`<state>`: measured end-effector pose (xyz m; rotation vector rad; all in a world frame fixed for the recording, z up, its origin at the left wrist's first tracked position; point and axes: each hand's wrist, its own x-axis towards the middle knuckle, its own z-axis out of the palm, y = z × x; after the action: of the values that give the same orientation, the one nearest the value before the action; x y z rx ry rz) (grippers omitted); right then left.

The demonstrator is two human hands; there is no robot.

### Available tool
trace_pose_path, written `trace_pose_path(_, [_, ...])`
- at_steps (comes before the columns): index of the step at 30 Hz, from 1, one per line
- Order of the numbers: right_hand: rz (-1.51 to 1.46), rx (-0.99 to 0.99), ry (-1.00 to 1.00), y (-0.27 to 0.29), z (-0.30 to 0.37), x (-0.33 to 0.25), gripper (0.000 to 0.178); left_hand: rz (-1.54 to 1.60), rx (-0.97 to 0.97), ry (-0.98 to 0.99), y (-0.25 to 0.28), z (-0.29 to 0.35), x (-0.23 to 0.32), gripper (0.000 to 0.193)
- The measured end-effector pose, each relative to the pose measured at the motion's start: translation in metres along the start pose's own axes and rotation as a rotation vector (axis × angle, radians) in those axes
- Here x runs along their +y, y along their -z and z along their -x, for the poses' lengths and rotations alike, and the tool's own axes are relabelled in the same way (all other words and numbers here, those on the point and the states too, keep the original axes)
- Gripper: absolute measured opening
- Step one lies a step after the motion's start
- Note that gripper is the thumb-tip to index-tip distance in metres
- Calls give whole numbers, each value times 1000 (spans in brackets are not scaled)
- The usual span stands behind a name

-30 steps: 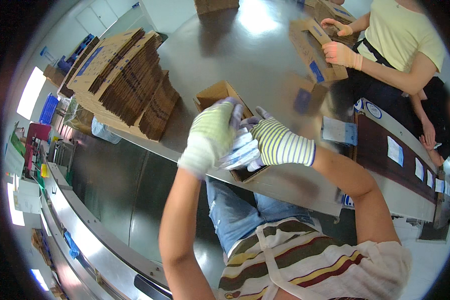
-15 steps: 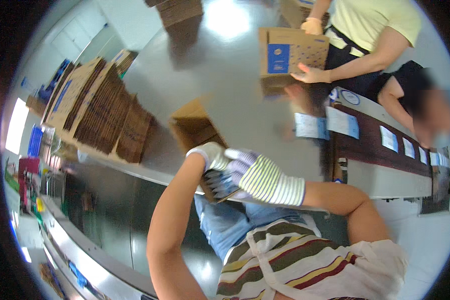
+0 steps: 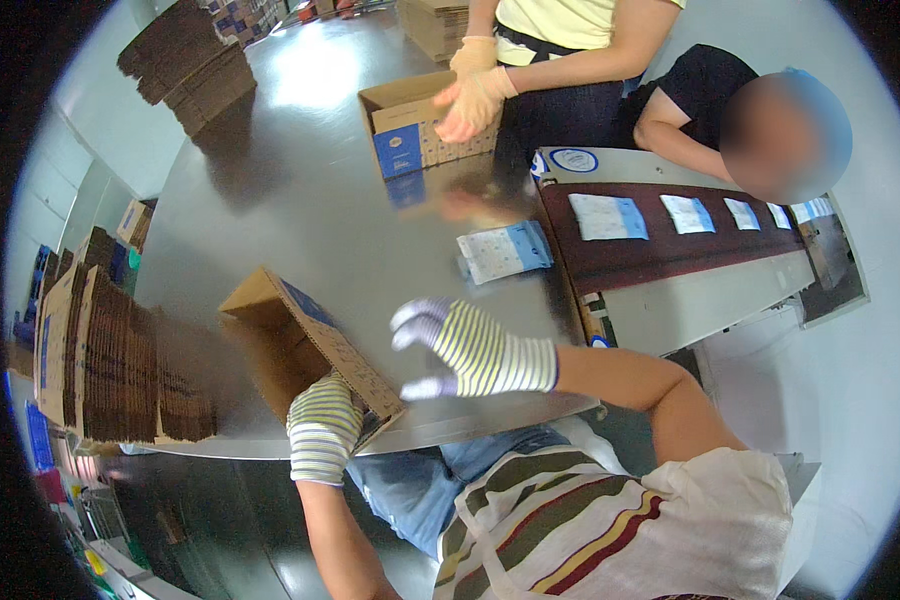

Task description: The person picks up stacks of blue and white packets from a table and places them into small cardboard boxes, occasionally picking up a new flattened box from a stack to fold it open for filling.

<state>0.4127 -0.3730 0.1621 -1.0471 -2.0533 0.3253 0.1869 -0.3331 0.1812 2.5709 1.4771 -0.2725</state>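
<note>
1. The near carton [image 3: 338, 345] stands assembled on the metal table [image 3: 390, 270], at the person's left near the edge, its top open; closing it is not yet done.
2. The left hand [image 3: 325, 428], in a striped glove, is at the carton's near end. Its fingers go down inside, out of sight, so whether they are spread or pinching something cannot be told.
3. The carton's far end shows brown inner cardboard. The left hand covers much of the near end, so how many packs it contains, if any, is unclear.
4. The right hand [image 3: 480, 350] is apart from the carton, thumb well away from the fingers, holding nothing.
5. A white-and-blue pack [image 3: 505, 252] lies on the table beyond the right hand, outside any carton. More packs [image 3: 610, 217] lie in a row on the dark red belt [image 3: 660, 255], likewise unboxed.
6. Across the table, a co-worker's gloved hands [image 3: 475, 100] are at a second open-topped carton [image 3: 400, 150].
7. At the far left stands a stack of flattened cartons [image 3: 110, 360], not yet opened out.
</note>
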Motion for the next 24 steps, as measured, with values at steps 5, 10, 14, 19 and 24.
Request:
trace_pose_path(5, [52, -113, -294, 79, 45, 82, 29, -50, 31, -16, -8, 2, 3, 20])
trace_pose_path(10, [707, -269, -667, 205, 78, 154, 29, -14, -6, 39, -2, 6, 1, 21])
trace_pose_path(14, [565, -555, -568, 269, 112, 195, 53, -23, 60, -34, -4, 6, -3, 21])
trace_pose_path(19, [513, -771, -616, 219, 47, 183, 55, -6, 59, -2, -11, 5, -7, 21])
trace_pose_path(24, [441, -779, -514, 142, -10, 187, 49, -4, 76, -16, -9, 6, -9, 22])
